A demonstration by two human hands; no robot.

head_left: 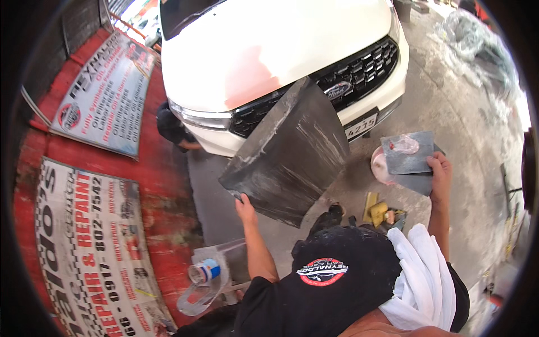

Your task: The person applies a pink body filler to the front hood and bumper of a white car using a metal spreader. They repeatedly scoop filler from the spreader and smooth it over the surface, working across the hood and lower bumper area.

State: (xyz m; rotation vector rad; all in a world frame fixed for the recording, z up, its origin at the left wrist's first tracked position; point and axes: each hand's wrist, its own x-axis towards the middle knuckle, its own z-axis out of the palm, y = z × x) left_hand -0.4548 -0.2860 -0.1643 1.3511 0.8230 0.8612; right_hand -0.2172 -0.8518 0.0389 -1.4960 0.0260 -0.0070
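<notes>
My left hand (245, 206) grips the lower left corner of a dark, scuffed curved panel (289, 157), which is held tilted in front of the white car's grille. My right hand (440, 173) grips flat grey plates (414, 164), the top one smeared with pink paste. A round pink-coated container (383, 174) shows partly behind the plates. A white cloth (420, 275) is draped over black clothing at the bottom. Yellow blocks (375, 210) and small items lie on the ground below the panel, beside a dark shoe.
A white car (264, 45) with a pink bonnet patch stands ahead. A crouching person (171, 126) is at its left corner. Printed signboards (56, 253) line the red left side. A clear plastic container (191, 297) with a jar is at lower left, crumpled sheeting (474, 50) at upper right.
</notes>
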